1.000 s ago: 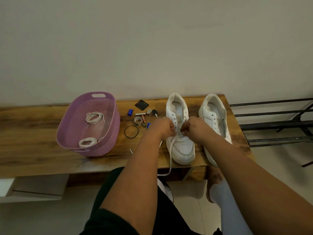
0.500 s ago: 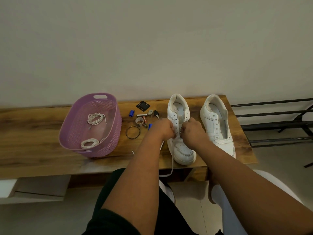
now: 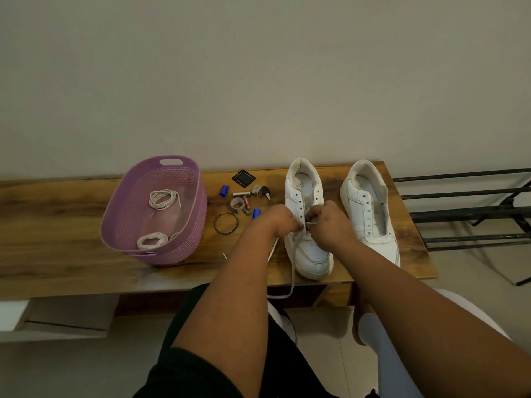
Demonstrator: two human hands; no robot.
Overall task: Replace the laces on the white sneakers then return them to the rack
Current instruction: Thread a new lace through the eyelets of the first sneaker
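Note:
Two white sneakers stand side by side on the wooden table, toes toward me. My left hand and my right hand meet over the eyelets of the left sneaker. My right hand pinches a white lace end at the lower eyelets; my left hand's fingers curl on the lace beside the shoe. A loop of that lace hangs over the table's front edge. The right sneaker has no lace and is untouched.
A purple basket at left holds two coiled white laces. Small clutter lies between basket and shoes: a metal ring, batteries, a key, blue caps, a black square. A black metal shoe rack stands right of the table.
Both hands have stayed on the left sneaker's lower eyelets, shifting only slightly. The view has drifted a little.

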